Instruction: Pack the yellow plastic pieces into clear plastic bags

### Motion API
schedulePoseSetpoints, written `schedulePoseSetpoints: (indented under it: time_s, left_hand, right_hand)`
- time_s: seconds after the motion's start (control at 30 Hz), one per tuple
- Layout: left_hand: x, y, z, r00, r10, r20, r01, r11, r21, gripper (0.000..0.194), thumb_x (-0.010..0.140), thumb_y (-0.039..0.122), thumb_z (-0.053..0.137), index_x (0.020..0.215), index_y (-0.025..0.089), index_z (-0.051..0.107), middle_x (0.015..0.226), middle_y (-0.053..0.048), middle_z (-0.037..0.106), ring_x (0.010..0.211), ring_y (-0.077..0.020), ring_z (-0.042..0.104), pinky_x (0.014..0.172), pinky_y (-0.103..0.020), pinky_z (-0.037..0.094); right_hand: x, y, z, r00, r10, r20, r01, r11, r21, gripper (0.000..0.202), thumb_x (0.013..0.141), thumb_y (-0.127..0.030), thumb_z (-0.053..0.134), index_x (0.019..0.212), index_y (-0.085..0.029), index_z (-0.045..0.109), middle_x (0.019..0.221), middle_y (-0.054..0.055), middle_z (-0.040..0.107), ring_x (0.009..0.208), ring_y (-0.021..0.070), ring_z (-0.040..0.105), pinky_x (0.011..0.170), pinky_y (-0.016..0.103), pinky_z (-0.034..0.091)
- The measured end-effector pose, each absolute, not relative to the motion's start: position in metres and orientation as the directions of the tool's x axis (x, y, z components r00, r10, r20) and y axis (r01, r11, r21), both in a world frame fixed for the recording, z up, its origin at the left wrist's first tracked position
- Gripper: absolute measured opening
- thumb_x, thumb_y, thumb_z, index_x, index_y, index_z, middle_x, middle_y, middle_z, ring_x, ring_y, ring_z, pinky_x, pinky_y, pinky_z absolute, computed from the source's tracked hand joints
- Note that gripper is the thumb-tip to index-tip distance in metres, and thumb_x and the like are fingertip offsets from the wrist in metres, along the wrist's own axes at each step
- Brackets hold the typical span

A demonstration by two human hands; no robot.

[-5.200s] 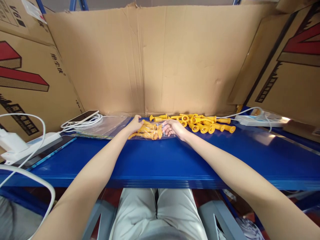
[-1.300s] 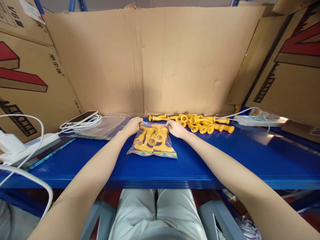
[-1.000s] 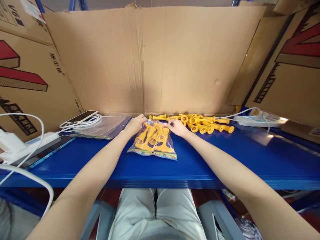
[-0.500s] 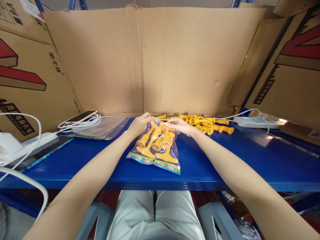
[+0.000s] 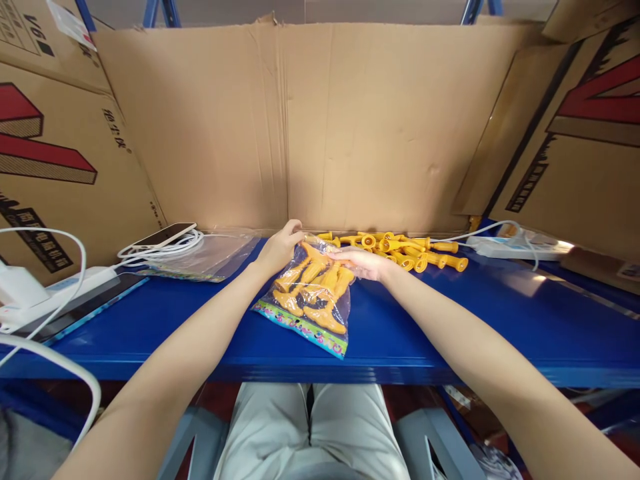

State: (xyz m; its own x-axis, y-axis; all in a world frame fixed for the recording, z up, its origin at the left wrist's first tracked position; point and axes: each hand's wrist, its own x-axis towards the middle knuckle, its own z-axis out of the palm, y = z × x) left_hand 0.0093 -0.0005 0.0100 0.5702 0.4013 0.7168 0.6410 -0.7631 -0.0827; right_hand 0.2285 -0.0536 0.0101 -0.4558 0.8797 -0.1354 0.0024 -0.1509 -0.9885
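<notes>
A clear plastic bag (image 5: 342,308) with a colourful printed band along its near edge lies tilted on the blue tabletop. Inside it are several orange-yellow plastic pieces (image 5: 325,319) with flared ends and crosswise heads. My left hand (image 5: 281,248) is closed on the bag's far left corner, fingertips pinched. At the bag's far right side, my right hand (image 5: 364,261) grips it, its fingers reaching left over the orange pieces. The fingertips partly hide the bag's far end, and whether they are inside or outside the plastic is unclear.
Behind my right hand lies a pile of similar yellow pieces (image 5: 417,252). Flat clear bags (image 5: 210,257), a phone (image 5: 159,239) on coiled white cable and a dark tablet (image 5: 85,307) are at left. A power strip (image 5: 517,247) sits right; cardboard (image 5: 390,120) walls the back.
The bag has turned slightly, its printed near edge shifting left and toward me. The orange pieces inside have shifted. My right hand has moved slightly nearer, and my left hand stays at the far corner.
</notes>
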Motion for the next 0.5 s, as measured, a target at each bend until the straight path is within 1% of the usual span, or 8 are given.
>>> schedulePoseSetpoints:
  time_s: [0.1,0.2,0.27,0.33,0.37,0.4,0.47,0.5]
  left_hand:
    - [0.0,0.001,0.012,0.469,0.425,0.774,0.674,-0.739,-0.002,0.027,0.084,0.01,0.036,0.096,0.017,0.059,0.128,-0.01,0.045,0.099,-0.017,0.057,0.086,-0.031,0.046]
    - [-0.015,0.009,0.011,0.347,0.485,0.803,0.719,-0.687,0.104,0.024,0.084,0.013,0.038,0.099,0.018,0.056,0.129,-0.01,0.044,0.105,-0.0193,0.055,0.088,-0.033,0.046]
    - [-0.027,0.017,0.008,0.266,0.534,0.803,0.747,-0.64,0.178,0.023,0.082,0.012,0.041,0.099,0.018,0.055,0.128,-0.01,0.045,0.103,-0.0194,0.056,0.089,-0.034,0.046]
    - [-0.037,0.023,0.005,0.193,0.586,0.787,0.771,-0.587,0.248,0.024,0.079,0.011,0.042,0.099,0.018,0.054,0.126,-0.01,0.046,0.093,-0.0175,0.059,0.089,-0.035,0.046]
    - [-0.041,0.026,0.003,0.162,0.609,0.777,0.779,-0.562,0.279,0.025,0.078,0.011,0.043,0.1,0.018,0.053,0.125,-0.01,0.047,0.087,-0.0163,0.06,0.088,-0.035,0.046]
    - [-0.044,0.028,0.001,0.136,0.629,0.765,0.784,-0.54,0.304,0.026,0.078,0.01,0.043,0.1,0.018,0.053,0.122,-0.009,0.049,0.083,-0.0154,0.06,0.088,-0.035,0.046]
    - [-0.046,0.03,-0.001,0.105,0.659,0.745,0.792,-0.508,0.338,0.027,0.076,0.01,0.043,0.1,0.018,0.052,0.117,-0.009,0.051,0.079,-0.0149,0.059,0.086,-0.035,0.047]
    - [-0.046,0.03,-0.002,0.1,0.669,0.737,0.796,-0.498,0.344,0.027,0.076,0.009,0.043,0.101,0.018,0.051,0.114,-0.009,0.052,0.079,-0.0151,0.059,0.085,-0.035,0.047]
  right_hand:
    - [0.231,-0.056,0.015,-0.348,0.935,-0.063,-0.086,-0.099,-0.991,0.014,0.082,-0.02,0.059,0.092,-0.014,0.067,0.093,0.007,0.072,0.081,0.0157,0.068,0.083,0.028,0.054]
    - [0.241,-0.055,0.027,-0.161,0.987,0.027,-0.191,-0.004,-0.982,0.013,0.082,-0.017,0.056,0.088,-0.011,0.066,0.084,0.008,0.072,0.073,0.0154,0.067,0.076,0.027,0.055]
    - [0.253,-0.052,0.038,-0.012,0.995,0.101,-0.275,0.093,-0.957,0.013,0.083,-0.018,0.054,0.087,-0.012,0.064,0.08,0.007,0.071,0.071,0.0151,0.066,0.072,0.027,0.055]
    - [0.273,-0.047,0.05,0.234,0.956,0.177,-0.338,0.251,-0.907,0.011,0.083,-0.019,0.053,0.088,-0.013,0.061,0.077,0.005,0.068,0.069,0.0143,0.064,0.068,0.028,0.055]
    - [0.285,-0.045,0.055,0.396,0.894,0.21,-0.333,0.354,-0.874,0.01,0.082,-0.018,0.053,0.088,-0.013,0.059,0.076,0.003,0.066,0.068,0.0135,0.063,0.066,0.027,0.055]
    - [0.298,-0.044,0.06,0.554,0.802,0.221,-0.306,0.443,-0.843,0.008,0.081,-0.018,0.054,0.087,-0.014,0.057,0.076,0.002,0.064,0.069,0.0127,0.062,0.066,0.026,0.054]
    - [0.328,-0.042,0.065,0.802,0.562,0.202,-0.191,0.562,-0.804,0.007,0.081,-0.018,0.055,0.085,-0.014,0.052,0.083,0.003,0.061,0.076,0.0124,0.062,0.07,0.026,0.053]
    - [0.344,-0.043,0.065,0.882,0.427,0.201,-0.105,0.593,-0.799,0.007,0.083,-0.019,0.053,0.086,-0.014,0.049,0.091,0.006,0.06,0.083,0.0127,0.061,0.076,0.025,0.051]
